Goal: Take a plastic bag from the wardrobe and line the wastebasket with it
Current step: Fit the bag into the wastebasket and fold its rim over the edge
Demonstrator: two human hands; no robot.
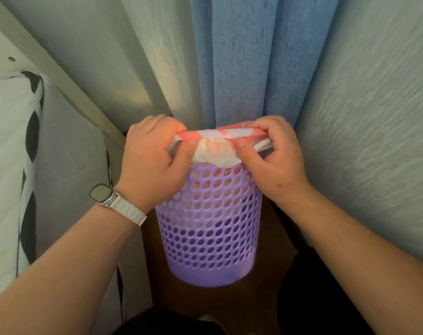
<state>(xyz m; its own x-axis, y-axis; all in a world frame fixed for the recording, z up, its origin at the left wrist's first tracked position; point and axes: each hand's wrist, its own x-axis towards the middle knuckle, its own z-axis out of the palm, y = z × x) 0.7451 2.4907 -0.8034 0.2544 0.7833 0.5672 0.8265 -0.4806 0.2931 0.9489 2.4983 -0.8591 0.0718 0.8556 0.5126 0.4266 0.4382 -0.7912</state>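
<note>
Blue curtain (241, 56) at the far side, purple perforated wastebasket (210, 228) just in front. White-and-red plastic bag (215, 155) sits inside, visible through the holes, mouth bunched at the rim. My left hand (152, 163) and right hand (278, 163) both grip that edge.

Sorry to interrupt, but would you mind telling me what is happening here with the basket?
A person is lining the purple wastebasket with a white and pink plastic bag. The left hand and right hand each grip the bag's edge at the rim. Part of the bag already hangs inside, showing through the holes.
</note>
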